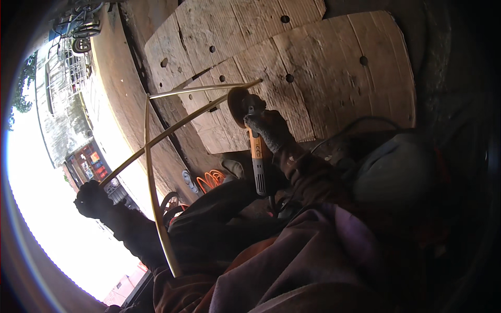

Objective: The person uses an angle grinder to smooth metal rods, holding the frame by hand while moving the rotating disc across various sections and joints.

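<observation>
One long gold-coloured bar [182, 124] crosses the head view on a slant, from the lower left toward the upper middle. The left hand [93, 199], dark against the bright outside, is closed around its lower end. The right hand [267, 128], which looks gloved, is curled around the front part of an angle grinder [255, 148]; the orange and grey body of this tool hangs down toward the person's legs. Its round disc [237, 107] is at the upper part of the bar, but whether the two touch, I cannot tell. A thinner gold-coloured frame [156, 203], with an angled corner, crosses the bar and reaches down to the person's clothing. Beyond the grinder lie brown cardboard sheets [339, 68] with round holes. An orange coiled hose [210, 179] is near the legs.
</observation>
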Motion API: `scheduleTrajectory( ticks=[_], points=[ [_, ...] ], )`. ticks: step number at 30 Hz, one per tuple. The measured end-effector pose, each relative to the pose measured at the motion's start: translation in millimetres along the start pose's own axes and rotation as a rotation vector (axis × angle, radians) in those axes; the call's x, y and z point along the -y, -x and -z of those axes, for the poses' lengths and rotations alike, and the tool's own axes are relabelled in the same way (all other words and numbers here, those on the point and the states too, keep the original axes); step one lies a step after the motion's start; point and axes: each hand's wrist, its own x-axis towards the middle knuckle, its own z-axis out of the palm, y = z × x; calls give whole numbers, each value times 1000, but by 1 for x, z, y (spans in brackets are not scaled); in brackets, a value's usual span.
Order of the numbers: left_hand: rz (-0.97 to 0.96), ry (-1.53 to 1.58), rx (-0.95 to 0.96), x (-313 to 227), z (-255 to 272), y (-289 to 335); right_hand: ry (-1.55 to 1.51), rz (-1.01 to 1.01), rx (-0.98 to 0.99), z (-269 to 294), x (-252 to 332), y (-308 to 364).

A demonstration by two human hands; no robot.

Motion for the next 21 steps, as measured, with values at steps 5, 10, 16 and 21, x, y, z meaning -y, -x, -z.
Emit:
scheduleTrajectory(
  ticks=[5,10,16,21],
  points=[
    [105,92,-552,-2,-46,-9,88,-20,-146,16,4,-15],
    [125,-42,-330,-1,0,8,314,228,35,-18,33,2],
    [32,-194,-259,3,19,-4,88,2,-26,-1,16,2],
    [19,-160,-71,-5,15,2,79,49,-169,13,9,-18]
  ],
)
